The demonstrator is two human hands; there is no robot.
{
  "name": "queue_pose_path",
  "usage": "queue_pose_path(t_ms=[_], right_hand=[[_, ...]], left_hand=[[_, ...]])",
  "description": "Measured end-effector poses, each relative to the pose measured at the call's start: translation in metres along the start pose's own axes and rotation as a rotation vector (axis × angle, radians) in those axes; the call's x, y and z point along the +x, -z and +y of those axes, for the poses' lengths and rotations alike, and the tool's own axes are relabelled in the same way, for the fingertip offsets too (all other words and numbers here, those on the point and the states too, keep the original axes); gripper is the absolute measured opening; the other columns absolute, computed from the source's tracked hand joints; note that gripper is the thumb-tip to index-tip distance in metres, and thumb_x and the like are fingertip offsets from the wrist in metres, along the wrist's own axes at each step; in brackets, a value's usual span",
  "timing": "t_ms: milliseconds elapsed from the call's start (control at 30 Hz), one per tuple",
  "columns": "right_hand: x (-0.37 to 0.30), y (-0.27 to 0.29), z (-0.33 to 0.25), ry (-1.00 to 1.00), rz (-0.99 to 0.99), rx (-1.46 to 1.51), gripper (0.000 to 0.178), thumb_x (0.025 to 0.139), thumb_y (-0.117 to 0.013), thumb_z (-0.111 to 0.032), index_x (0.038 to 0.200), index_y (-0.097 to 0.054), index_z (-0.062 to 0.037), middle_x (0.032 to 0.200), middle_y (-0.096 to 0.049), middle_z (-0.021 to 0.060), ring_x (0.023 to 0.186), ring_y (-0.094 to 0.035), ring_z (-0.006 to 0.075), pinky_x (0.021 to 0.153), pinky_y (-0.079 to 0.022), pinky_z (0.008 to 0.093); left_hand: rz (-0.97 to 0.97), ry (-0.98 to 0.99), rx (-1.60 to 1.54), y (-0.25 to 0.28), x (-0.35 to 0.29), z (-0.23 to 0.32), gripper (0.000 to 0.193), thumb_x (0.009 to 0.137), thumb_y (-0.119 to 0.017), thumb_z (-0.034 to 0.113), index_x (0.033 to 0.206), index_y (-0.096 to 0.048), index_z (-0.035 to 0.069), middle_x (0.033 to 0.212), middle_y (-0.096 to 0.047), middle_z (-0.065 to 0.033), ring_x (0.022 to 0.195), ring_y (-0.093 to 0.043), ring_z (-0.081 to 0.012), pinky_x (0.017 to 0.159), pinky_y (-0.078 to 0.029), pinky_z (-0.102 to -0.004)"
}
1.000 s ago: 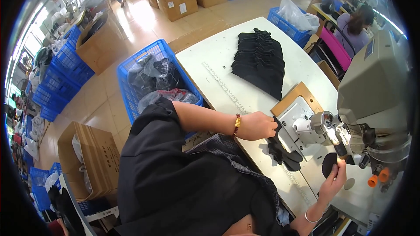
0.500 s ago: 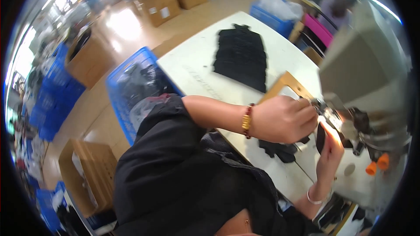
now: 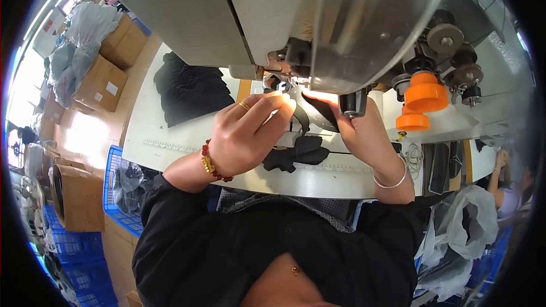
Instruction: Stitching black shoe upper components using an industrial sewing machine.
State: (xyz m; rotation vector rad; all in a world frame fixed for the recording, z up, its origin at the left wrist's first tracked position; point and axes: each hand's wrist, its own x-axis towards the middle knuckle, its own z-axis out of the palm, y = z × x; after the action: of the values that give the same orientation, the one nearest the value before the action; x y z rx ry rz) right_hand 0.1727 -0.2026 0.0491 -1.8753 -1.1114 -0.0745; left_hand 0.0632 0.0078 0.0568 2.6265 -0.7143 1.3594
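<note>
The upper edge is cutting off the sewing machine (image 3: 187, 17), whose head is partly hiding my right hand (image 3: 364, 139) and the black piece (image 3: 323, 113) it is holding. Bright light is washing out the fingertips (image 3: 288, 105) of my left hand (image 3: 247, 133), and a co-worker (image 3: 508, 198) is blurring near the right rim.

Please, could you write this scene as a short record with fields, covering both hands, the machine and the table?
Left hand: fingertips close together near the lit work area; whether it holds anything is unclear
Right hand: holding a dark piece
Machine: grey sewing machine with orange knobs
Table: white; bears a stack of black pieces, loose black pieces and ruler markings
Left of table: blue basket
</note>
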Motion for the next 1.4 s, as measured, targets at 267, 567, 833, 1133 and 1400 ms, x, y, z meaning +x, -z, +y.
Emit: queue_pose_path(t_ms=[267,567,833,1133,1400], right_hand=[[0.003,-0.003,0.018,0.091,0.009,-0.014,0.014,0.091,-0.061,-0.004,0.103,-0.063,0.0017,0.082,-0.062,0.0122,0.071,-0.053,0.0200,0.067,-0.046,0.0353],[-0.008,0.000,0.023,0.007,0.032,-0.175,0.023,0.093,-0.054,0.003,0.111,-0.068,-0.0016,0.103,-0.066,0.0162,0.093,-0.061,0.0228,0.086,-0.047,0.0331],[0.004,-0.001,0.006,-0.077,-0.060,-0.042,0.034,0.092,-0.047,0.005,0.118,-0.068,-0.0028,0.112,-0.068,0.0143,0.104,-0.062,0.0255,0.095,-0.045,0.0324],[-0.009,0.001,0.021,-0.143,0.034,-0.148,0.023,0.088,-0.062,-0.001,0.110,-0.069,-0.0011,0.095,-0.070,0.0138,0.088,-0.066,0.0226,0.082,-0.050,0.0335],[0.006,-0.004,0.023,-0.007,-0.009,0.034,0.019,0.086,-0.059,0.000,0.105,-0.063,0.0023,0.093,-0.064,0.0149,0.082,-0.059,0.0253,0.074,-0.047,0.0361]], left_hand=[[-0.012,0.040,0.042,-0.009,-0.001,-0.008,0.026,0.069,-0.070,0.004,0.095,-0.068,0.002,0.097,-0.064,-0.0096,0.080,-0.067,-0.0222,0.057,-0.052,-0.0285],[-0.014,0.015,0.024,-0.011,-0.004,-0.008,0.018,0.072,-0.064,0.011,0.087,-0.061,0.003,0.088,-0.056,-0.0077,0.085,-0.065,-0.0200,0.059,-0.053,-0.0276],[0.040,0.025,0.039,-0.014,-0.010,-0.009,0.016,0.072,-0.065,0.009,0.085,-0.060,0.002,0.085,-0.055,-0.0080,0.087,-0.065,-0.0213,0.059,-0.054,-0.0279],[-0.026,0.001,0.098,-0.012,-0.007,-0.008,0.021,0.071,-0.063,0.011,0.092,-0.064,0.005,0.093,-0.059,-0.0088,0.076,-0.062,-0.0175,0.057,-0.050,-0.0263],[0.004,0.004,0.082,-0.016,-0.002,-0.015,0.021,0.067,-0.065,0.009,0.088,-0.067,0.005,0.085,-0.058,-0.0052,0.074,-0.063,-0.0180,0.052,-0.049,-0.0278]])
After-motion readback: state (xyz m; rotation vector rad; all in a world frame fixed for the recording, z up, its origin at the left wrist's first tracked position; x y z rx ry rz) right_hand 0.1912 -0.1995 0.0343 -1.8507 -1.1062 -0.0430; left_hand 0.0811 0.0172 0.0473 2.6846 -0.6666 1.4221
